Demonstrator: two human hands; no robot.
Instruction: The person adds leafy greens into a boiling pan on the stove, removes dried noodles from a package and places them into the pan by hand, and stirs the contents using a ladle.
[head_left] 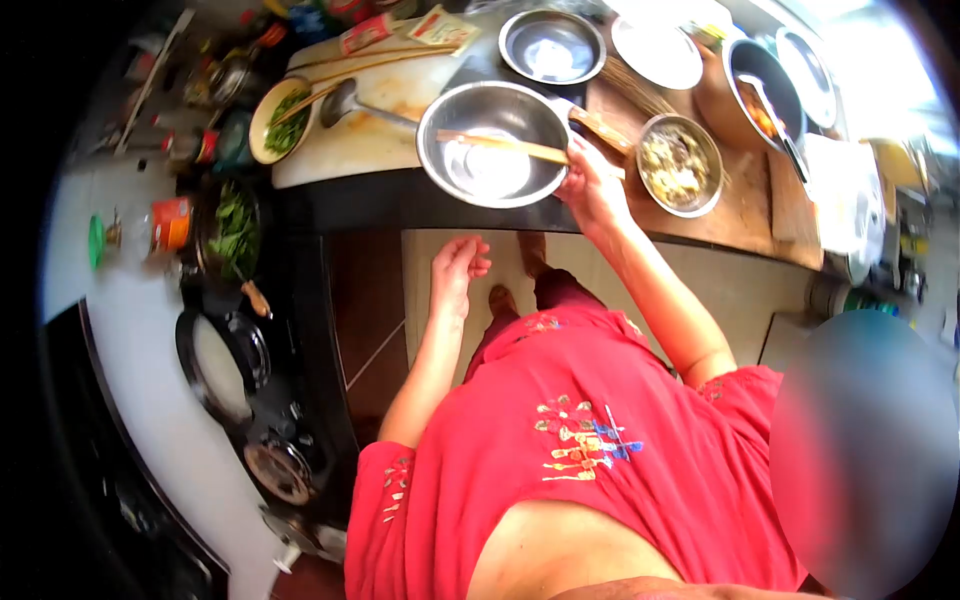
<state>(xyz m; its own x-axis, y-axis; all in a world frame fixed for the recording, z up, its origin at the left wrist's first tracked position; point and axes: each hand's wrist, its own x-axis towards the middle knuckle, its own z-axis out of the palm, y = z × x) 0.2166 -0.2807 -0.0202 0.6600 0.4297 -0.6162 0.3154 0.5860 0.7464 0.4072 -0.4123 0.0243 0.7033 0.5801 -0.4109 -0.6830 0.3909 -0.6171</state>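
Observation:
My right hand (594,188) grips the right rim of a shiny metal bowl (465,185), which appears to hold nothing but a pale wooden stick or spatula (520,148) lying across it. The stick's end passes under my right fingers. Below the counter edge, my left hand (458,268) hangs in the air with loosely bent fingers and nothing visible in them. Beside my right hand stands a smaller metal bowl (680,165) of pale chopped food. A metal ladle (345,103) lies left of the held bowl, its handle partly hidden behind it.
Chopsticks (385,62) and a bowl of greens (283,118) are on the left board. Behind stand another metal bowl (552,47), a white plate (655,52) and a pot (720,95). A stove with a pan (218,365) is at left. A person (865,450) is blurred at right.

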